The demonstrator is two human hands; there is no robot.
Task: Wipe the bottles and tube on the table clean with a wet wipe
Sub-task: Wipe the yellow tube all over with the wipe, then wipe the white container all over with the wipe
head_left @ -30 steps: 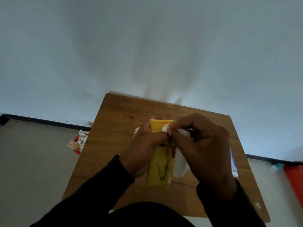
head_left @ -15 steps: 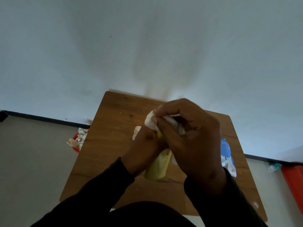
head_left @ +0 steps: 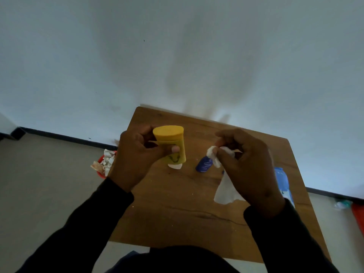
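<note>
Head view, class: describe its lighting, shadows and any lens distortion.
Head view: dim, bluish light; soft shadow on the wall above the table; the baseboard line bends, a wide-angle effect; left hand with the yellow tube and right hand with the wipe look dark, slightly soft.

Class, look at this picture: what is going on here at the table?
A person stands over a wooden table. The left hand grips a yellow tube, held up with its white cap downward. The right hand pinches a white wet wipe, apart from the tube. A blue bottle lies on the table between the hands.
</note>
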